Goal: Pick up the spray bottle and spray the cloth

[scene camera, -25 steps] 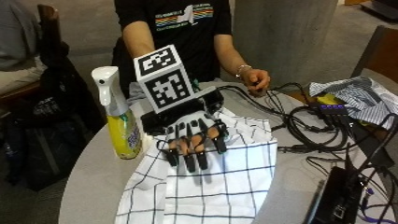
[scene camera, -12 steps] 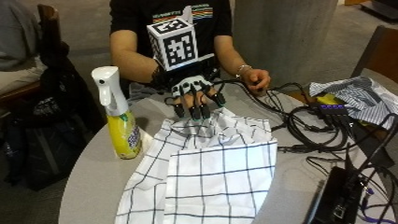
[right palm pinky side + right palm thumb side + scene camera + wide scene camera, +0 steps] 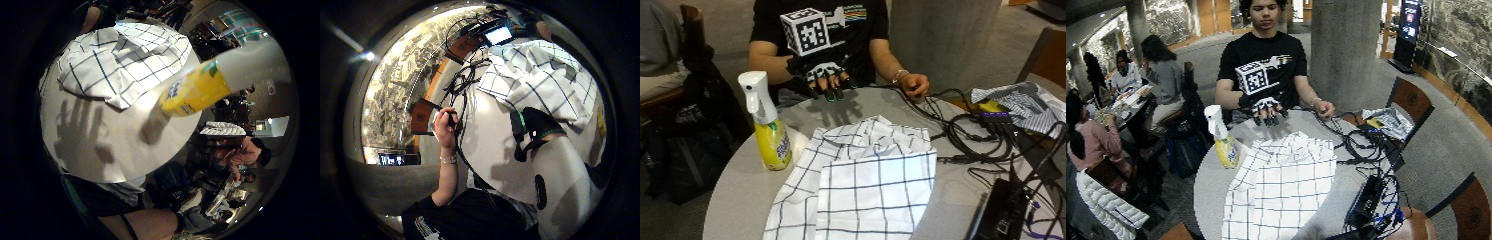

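A spray bottle (image 3: 770,127) with a white trigger head and yellow liquid stands upright on the round grey table (image 3: 740,190), left of a white cloth (image 3: 859,185) with dark checks that lies spread across the middle. My gloved right hand (image 3: 821,76) hovers above the table's far edge, fingers straight and pointing down, holding nothing. It is clear of both the bottle and the cloth. In the little finger side palm view the bottle (image 3: 210,85) stands beside the cloth (image 3: 122,62). The thumb side palm view shows the cloth (image 3: 540,85).
The person's bare left hand (image 3: 914,86) rests on the far table edge beside a tangle of black cables (image 3: 979,135). A striped cloth (image 3: 1023,102) lies at the right, and a black device (image 3: 996,212) sits at the front right.
My gloved hand has lifted off the cloth and drawn back toward the person, to above the table's far edge. Bottle and cloth stay put.
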Motion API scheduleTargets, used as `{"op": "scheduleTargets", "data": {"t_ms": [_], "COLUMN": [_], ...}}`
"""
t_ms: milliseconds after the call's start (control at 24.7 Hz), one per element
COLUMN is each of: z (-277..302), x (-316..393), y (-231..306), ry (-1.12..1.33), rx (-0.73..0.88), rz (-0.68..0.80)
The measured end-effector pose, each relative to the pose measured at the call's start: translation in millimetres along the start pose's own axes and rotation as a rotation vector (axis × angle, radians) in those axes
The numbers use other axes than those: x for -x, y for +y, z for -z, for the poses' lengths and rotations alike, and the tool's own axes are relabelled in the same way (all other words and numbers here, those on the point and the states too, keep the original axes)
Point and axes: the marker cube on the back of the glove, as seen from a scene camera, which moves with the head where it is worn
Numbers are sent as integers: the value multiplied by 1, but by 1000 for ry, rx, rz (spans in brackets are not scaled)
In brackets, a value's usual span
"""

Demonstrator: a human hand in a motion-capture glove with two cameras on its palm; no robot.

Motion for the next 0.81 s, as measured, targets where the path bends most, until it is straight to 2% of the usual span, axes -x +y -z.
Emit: {"op": "scheduleTargets", "data": {"t_ms": [405,811], "z": [1,12], "x": [-21,-53], "y": [41,77], "ry": [6,-327], "rx": [-49,-194], "rz": [-43,-90]}}
